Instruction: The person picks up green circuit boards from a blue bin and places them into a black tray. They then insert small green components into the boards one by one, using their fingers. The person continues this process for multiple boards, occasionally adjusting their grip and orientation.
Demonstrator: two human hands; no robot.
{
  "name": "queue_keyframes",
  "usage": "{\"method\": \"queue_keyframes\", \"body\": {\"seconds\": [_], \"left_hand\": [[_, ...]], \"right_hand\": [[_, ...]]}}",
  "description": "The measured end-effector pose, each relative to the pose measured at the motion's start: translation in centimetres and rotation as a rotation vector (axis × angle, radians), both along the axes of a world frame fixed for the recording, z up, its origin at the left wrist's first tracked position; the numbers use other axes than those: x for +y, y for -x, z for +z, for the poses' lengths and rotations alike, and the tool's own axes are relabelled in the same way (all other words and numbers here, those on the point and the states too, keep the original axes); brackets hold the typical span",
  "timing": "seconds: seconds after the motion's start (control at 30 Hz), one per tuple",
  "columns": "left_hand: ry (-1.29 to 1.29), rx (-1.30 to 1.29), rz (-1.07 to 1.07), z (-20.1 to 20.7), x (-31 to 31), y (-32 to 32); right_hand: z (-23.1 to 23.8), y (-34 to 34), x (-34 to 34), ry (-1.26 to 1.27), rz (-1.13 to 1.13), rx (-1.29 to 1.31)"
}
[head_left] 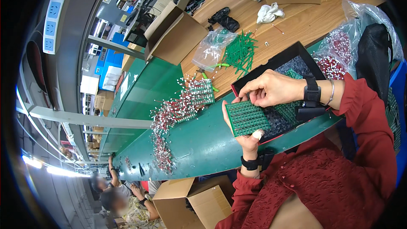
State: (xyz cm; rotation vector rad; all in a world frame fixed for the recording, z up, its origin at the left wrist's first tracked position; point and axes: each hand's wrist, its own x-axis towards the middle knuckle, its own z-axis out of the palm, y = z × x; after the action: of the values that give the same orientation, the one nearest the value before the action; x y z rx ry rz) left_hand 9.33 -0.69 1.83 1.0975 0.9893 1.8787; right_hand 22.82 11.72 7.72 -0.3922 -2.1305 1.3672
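– Fingers of the left hand [248,143], how do they stand?

– Closed on a green circuit board [248,119], which has small parts in rows on its face. The thumb presses at the board's five o'clock corner and the other fingers curl round its nine o'clock edge

– And the right hand [273,88]?

– It reaches in from three o'clock, fingers bent and tips drawn together at the board's twelve o'clock edge. I cannot tell whether they pinch anything

– Where is the board, then?

– Tilted in the left hand, before the near corner of a black box [298,49], which lies toward two o'clock. Dark grey bits [270,118] fill part of the box, with another green board [289,111] among them

– What lies round about?

– From the held board, a heap of red and white pieces [163,125] sprawls at nine o'clock, green-handled pliers [215,86] sit between ten and eleven, green strips [240,51] are piled at twelve, and a clear bag [339,44] of red and white pieces rests at two
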Motion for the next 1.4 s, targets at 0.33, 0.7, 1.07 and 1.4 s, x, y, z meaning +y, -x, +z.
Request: {"method": "queue_keyframes", "body": {"seconds": [0.33, 0.7, 1.07, 1.4], "left_hand": [[-0.013, 0.013, 0.003, -0.37, -0.02, 0.17], [-0.018, -0.027, 0.008, -0.36, 0.01, -0.03], [0.000, -0.032, 0.036, -0.65, -0.05, 0.00], [0.020, -0.025, 0.031, -0.38, -0.12, 0.01]], "right_hand": [[-0.11, -0.03, -0.02, -0.092, -0.007, -0.012], [-0.14, -0.20, 0.22, -0.067, -0.001, -0.010], [-0.23, -0.16, 0.16, -0.097, 0.027, 0.005], [-0.66, -0.08, 0.21, -0.112, 0.014, -0.059]]}}
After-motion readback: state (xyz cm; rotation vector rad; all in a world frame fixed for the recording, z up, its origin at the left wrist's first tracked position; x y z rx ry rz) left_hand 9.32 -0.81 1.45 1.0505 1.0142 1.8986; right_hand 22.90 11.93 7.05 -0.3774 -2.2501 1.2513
